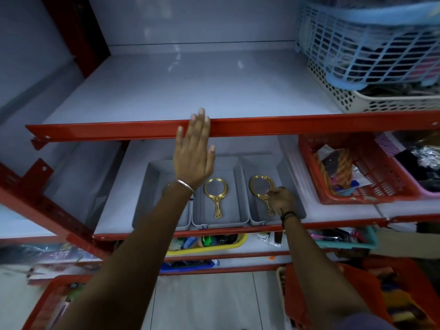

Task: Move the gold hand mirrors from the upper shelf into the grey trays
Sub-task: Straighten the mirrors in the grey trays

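Head view: the upper shelf (181,91) shows bare where it is visible, except baskets at its far right, so I judge the mirrors have nearly all come down. On the lower shelf, three grey trays (222,221) stand side by side, touching. The middle tray holds one gold mirror (216,195) lying flat, handle toward the near edge. The right tray holds a second mirror (261,189), placed the same way. The left tray (152,186) is partly hidden by the forearm. The left hand (194,153) is stretched upward, fingers apart and empty, fingertips at the red shelf edge (285,125), probably for support. The right hand (281,198) reaches low, fingers closed around the second mirror's handle.
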Demonstrator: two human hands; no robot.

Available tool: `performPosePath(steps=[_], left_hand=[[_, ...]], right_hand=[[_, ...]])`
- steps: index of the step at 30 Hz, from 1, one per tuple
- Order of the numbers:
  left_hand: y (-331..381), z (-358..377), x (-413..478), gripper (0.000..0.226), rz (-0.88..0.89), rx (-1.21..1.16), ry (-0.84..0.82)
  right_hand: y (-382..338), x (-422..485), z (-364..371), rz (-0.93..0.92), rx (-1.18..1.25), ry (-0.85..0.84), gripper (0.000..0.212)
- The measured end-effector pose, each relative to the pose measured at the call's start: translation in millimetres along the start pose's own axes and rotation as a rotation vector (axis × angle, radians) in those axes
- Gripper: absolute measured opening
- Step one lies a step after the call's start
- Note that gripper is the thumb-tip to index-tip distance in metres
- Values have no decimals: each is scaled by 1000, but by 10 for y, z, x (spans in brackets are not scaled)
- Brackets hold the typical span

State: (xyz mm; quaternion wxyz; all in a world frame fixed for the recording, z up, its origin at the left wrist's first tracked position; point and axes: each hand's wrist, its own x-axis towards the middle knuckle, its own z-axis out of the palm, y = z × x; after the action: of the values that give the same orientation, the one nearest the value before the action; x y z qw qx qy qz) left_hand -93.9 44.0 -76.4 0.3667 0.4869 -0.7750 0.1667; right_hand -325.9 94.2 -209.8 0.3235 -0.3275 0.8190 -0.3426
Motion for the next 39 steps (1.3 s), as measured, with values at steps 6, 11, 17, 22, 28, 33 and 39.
performPosePath(steps=[6,11,17,22,28,33,39], left_hand=[[554,223,-391,56,89,-259,-176],[904,531,-616,44,-48,-401,-332],[1235,1085,-784,53,-248,-492,-749],[1498,1514,-765,78,-606,-512,-1023],[1623,1840,-707,68,-1027,-490,-1019],[1633,1940,-710,62,-1081,-474,-990],[1641,1996,-711,45,-1121,-498,-886]], right_hand=[[-28,-42,-139,-81,34,-5,18],[39,84,-135,-71,-3,-26,19],[74,293,-117,-71,-141,-118,16],[167,529,-45,-126,-217,-125,22],[307,754,93,-136,-216,-163,29],[359,846,121,-156,-199,-160,37],[420,929,192,-139,-90,-110,32]])
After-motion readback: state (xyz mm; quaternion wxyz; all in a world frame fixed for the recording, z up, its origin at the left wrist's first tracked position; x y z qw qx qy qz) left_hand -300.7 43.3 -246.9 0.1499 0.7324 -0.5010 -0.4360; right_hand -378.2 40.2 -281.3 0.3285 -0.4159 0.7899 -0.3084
